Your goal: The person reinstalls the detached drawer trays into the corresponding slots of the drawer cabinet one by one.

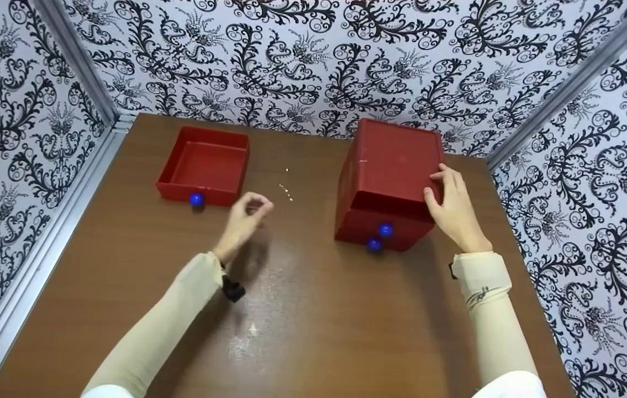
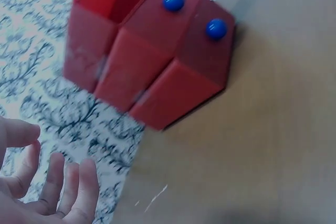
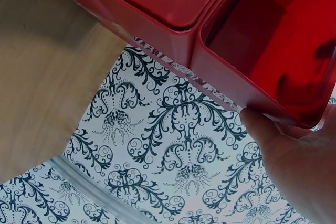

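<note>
A red drawer cabinet point(image 1: 400, 157) stands at the back right of the table, with two blue knobs point(image 1: 385, 230) on its lower drawers. Its top slot point(image 3: 299, 40) is open and has no drawer in it. My right hand point(image 1: 454, 213) grips the cabinet's upper right edge, fingertips over the top and thumb near the front corner. A separate red drawer point(image 1: 205, 166) with a blue knob point(image 1: 196, 199) lies open side up at the back left. Near that drawer's right front corner, my left hand point(image 1: 241, 224) hovers with thumb and forefinger tips together, nothing visible between them.
The brown wooden table point(image 1: 313, 309) has a few pale marks point(image 1: 286, 190) between drawer and cabinet. Patterned walls point(image 1: 302, 61) rise behind and at both sides, with metal rails point(image 1: 37, 276) along the corners and left edge. The cabinet stands close to the back wall.
</note>
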